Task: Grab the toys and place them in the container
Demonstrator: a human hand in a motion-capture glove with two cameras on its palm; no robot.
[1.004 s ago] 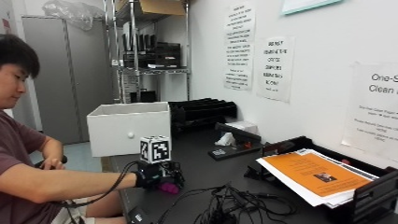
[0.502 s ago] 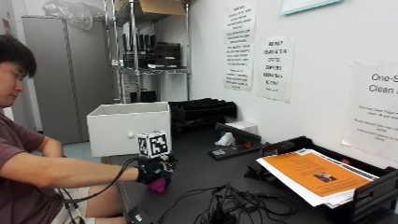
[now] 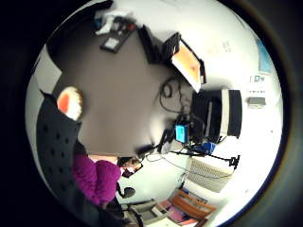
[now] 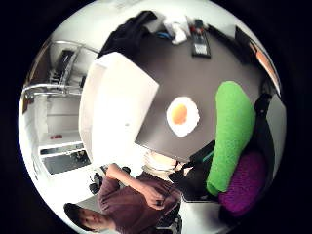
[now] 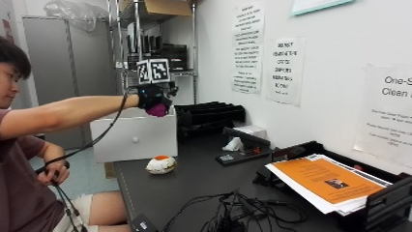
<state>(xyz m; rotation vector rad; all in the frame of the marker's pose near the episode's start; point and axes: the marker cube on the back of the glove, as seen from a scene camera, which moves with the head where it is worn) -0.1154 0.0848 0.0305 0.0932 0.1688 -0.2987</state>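
Purple toy is clamped in the gloved right hand, upper left, above the white container; released off-centre, it could clip the rim and fall outside

Bright even room light; soft blur; palm-view edges warped.

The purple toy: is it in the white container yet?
Not yet. The gloved right hand holds the purple toy in the air above the white container; it has not been released.
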